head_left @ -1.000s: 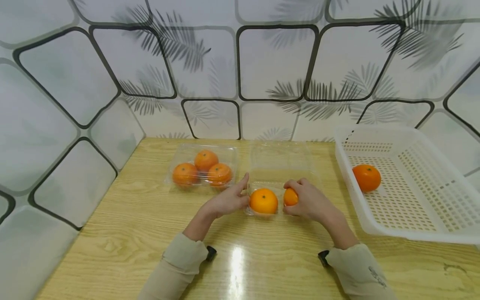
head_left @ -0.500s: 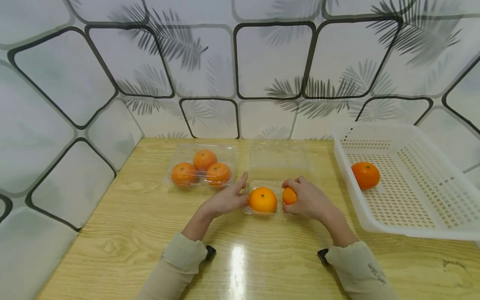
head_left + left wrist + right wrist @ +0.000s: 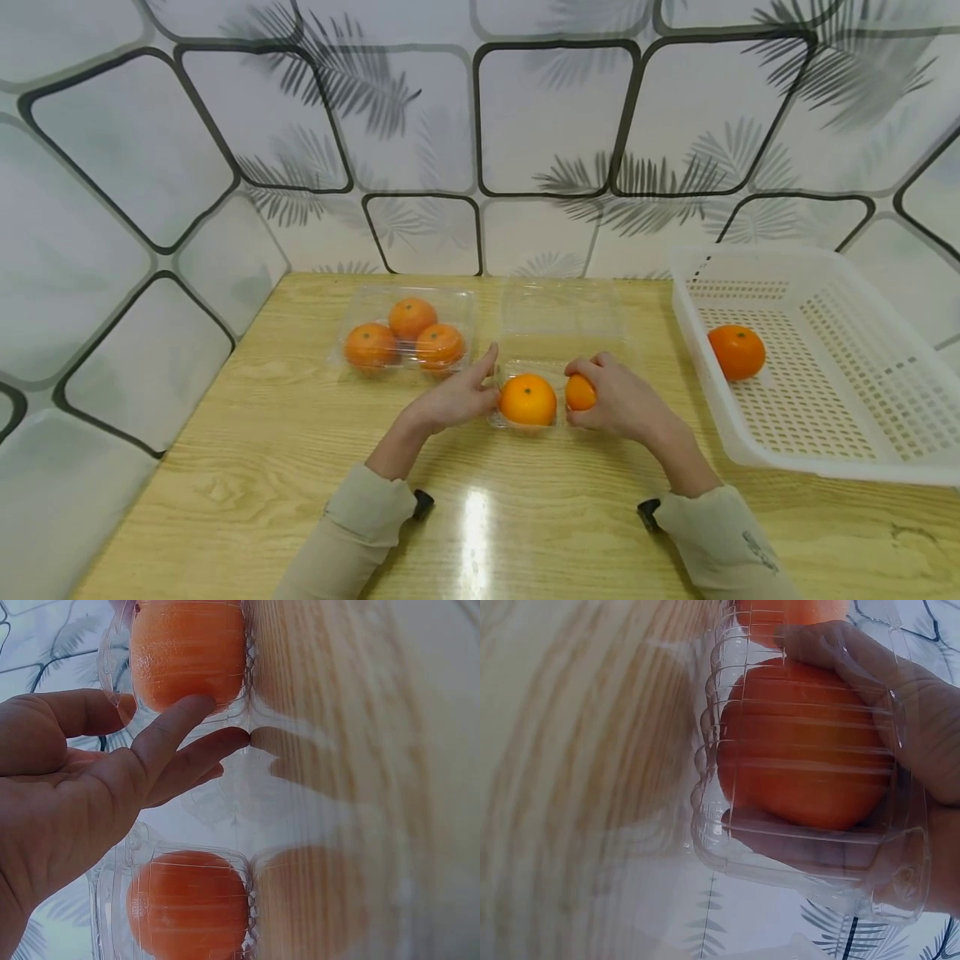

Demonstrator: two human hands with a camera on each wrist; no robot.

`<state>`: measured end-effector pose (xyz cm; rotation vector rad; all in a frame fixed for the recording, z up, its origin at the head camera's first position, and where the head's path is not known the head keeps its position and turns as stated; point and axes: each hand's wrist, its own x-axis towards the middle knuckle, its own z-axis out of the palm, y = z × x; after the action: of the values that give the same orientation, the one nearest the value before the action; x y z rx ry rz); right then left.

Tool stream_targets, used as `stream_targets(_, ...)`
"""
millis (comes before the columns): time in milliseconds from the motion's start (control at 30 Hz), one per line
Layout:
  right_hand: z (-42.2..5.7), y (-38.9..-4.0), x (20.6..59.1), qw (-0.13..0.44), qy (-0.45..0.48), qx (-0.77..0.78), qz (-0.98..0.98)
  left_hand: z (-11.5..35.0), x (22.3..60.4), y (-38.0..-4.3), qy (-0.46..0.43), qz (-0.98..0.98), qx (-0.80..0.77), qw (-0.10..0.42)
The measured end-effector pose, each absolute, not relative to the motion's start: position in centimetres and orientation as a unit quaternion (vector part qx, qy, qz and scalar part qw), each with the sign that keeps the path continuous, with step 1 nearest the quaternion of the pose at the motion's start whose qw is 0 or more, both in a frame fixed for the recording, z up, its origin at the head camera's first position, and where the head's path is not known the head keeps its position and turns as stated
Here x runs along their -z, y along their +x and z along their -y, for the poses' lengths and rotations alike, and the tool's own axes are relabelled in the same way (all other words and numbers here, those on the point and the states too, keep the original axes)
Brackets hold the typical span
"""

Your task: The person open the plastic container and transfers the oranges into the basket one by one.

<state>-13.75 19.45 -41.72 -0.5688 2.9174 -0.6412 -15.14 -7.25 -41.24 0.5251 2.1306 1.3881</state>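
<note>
My right hand point(image 3: 622, 402) grips a mandarin orange point(image 3: 581, 392) inside the right end of a clear plastic clamshell box point(image 3: 832, 877). The right wrist view shows its fingers and thumb round the fruit, seen through the ribbed wall. Another mandarin point(image 3: 528, 400) sits in the left end of the same box. Its lid point(image 3: 562, 308) is folded back toward the wall. My left hand point(image 3: 456, 402) is at the box's left end, fingers fairly straight; in the left wrist view, fingertips touch the outer wall near the table and one finger reaches the rim.
A closed clear box point(image 3: 465, 304) holding 3 mandarins stands to the left, behind my left hand. On the right is a white perforated plastic basket point(image 3: 750, 454) with one mandarin point(image 3: 737, 352) inside. The wooden table point(image 3: 262, 450) ends at a patterned wall.
The view shifts slightly with the head. Both hands, the box and the fruit keep their places relative to each other.
</note>
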Motion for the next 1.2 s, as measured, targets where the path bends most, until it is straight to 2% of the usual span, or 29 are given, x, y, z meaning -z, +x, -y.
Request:
stream_targets(633,-19.6,-13.5,39.9,0.019,-0.183,0.234,-0.955,7.2,40.7,-15.4,0.187,-0.790,-0.521,0.265)
stream_targets(1200,-19.2,-12.0,38.3,-0.008,-0.191,0.228,-0.955,7.7,41.4,-15.4,0.188,-0.778,-0.538,0.264)
